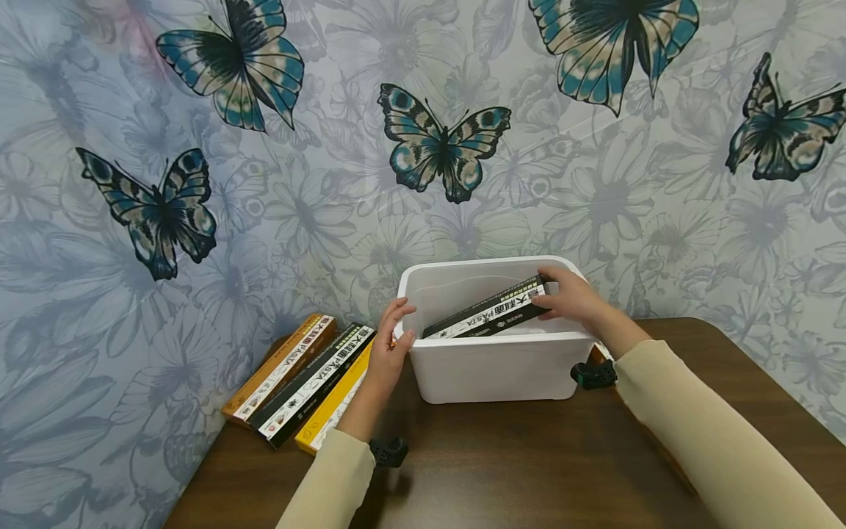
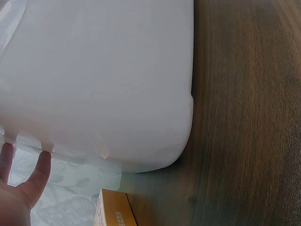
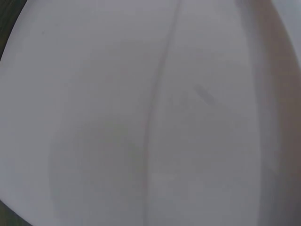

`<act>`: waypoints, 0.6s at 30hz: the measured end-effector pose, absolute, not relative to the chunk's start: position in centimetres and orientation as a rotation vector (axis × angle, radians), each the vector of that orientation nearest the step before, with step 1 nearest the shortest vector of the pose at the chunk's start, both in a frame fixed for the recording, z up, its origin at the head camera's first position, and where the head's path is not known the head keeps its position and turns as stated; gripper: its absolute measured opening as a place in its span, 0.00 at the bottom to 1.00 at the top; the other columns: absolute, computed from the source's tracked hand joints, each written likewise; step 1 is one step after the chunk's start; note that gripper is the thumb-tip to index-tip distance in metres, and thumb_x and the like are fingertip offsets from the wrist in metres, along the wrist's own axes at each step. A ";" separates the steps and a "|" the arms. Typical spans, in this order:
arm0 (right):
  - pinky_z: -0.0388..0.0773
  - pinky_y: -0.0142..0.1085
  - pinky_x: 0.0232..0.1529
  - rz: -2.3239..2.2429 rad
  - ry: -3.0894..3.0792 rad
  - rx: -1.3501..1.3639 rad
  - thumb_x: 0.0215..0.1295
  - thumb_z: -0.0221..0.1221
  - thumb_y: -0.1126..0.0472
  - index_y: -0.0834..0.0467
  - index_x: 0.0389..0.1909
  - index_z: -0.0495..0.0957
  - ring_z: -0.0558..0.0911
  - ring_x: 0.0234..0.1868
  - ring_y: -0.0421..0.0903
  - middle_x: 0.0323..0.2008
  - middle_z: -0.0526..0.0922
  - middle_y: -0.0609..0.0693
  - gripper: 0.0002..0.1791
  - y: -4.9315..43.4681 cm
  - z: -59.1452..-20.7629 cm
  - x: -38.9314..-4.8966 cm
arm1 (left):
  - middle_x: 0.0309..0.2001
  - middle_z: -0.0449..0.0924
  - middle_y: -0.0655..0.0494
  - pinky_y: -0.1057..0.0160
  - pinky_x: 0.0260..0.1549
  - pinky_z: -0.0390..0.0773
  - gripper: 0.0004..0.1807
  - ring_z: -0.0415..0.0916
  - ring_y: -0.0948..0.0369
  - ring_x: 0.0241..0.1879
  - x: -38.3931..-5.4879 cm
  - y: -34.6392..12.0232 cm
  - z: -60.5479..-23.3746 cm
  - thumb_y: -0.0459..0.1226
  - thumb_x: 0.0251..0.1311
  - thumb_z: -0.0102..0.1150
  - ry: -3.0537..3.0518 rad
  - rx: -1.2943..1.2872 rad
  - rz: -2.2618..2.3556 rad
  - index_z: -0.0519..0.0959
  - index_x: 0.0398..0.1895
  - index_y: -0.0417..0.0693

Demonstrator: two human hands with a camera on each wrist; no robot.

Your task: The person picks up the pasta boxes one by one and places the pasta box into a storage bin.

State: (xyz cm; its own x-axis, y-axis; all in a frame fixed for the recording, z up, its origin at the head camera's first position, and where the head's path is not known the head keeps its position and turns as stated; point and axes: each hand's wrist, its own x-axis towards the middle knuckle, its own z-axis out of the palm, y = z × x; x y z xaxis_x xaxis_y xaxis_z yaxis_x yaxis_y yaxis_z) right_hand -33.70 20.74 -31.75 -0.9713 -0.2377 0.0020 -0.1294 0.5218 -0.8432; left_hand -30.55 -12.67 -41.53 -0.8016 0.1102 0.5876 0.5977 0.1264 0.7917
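A white plastic bin (image 1: 492, 371) stands on the table. Inside it a black pasta box (image 1: 489, 312) lies tilted, its right end raised toward the rim. My right hand (image 1: 573, 297) pinches that upper end, thumb on the near face and fingers behind. At the bin's left end, my left hand (image 1: 388, 349) touches the wall by the rim with fairly straight, spread fingers; two fingertips (image 2: 43, 162) meet the wall in the left wrist view. The right wrist view is filled by the bin's pale wall (image 3: 202, 141), with the hand out of sight.
Left of the bin lie a brown pasta box (image 1: 280, 367), another black one (image 1: 313, 386) and a yellow one (image 1: 330, 408), partly covered by my left arm. A patterned butterfly wall hanging (image 1: 317, 184) rises behind the wooden table (image 1: 502, 463). Something orange-brown (image 1: 600, 354) shows beside my right wrist.
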 end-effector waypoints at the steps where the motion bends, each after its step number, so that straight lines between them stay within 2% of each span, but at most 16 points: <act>1: 0.86 0.43 0.46 -1.428 2.661 -0.311 0.71 0.55 0.69 0.69 0.77 0.43 0.83 0.52 0.66 0.75 0.49 0.75 0.41 20.7 -31.7 -33.6 | 0.75 0.56 0.41 0.28 0.70 0.49 0.24 0.47 0.43 0.78 -30.6 -12.7 -41.5 0.35 0.66 0.48 -2.021 -0.687 -1.719 0.70 0.63 0.34; 6: 0.83 0.46 0.53 -1.343 2.731 -0.295 0.72 0.55 0.66 0.70 0.76 0.47 0.77 0.60 0.69 0.74 0.51 0.75 0.39 20.8 -31.7 -33.3 | 0.76 0.56 0.42 0.29 0.70 0.49 0.23 0.47 0.44 0.79 -30.3 -12.7 -41.5 0.36 0.67 0.48 -2.023 -0.686 -1.723 0.71 0.63 0.37; 10: 0.82 0.49 0.55 -1.292 2.758 -0.288 0.73 0.54 0.61 0.68 0.76 0.50 0.76 0.61 0.68 0.74 0.54 0.73 0.37 21.0 -31.8 -33.3 | 0.76 0.56 0.45 0.30 0.70 0.50 0.21 0.47 0.45 0.79 -30.2 -12.6 -41.5 0.35 0.68 0.48 -2.035 -0.660 -1.719 0.72 0.63 0.42; 18: 0.84 0.44 0.51 -1.377 2.765 -0.322 0.74 0.52 0.58 0.66 0.74 0.57 0.70 0.68 0.68 0.73 0.60 0.69 0.32 21.0 -31.7 -33.5 | 0.76 0.54 0.36 0.29 0.70 0.49 0.23 0.45 0.40 0.78 -28.9 -12.3 -40.0 0.30 0.67 0.45 -2.060 -0.642 -1.726 0.69 0.64 0.32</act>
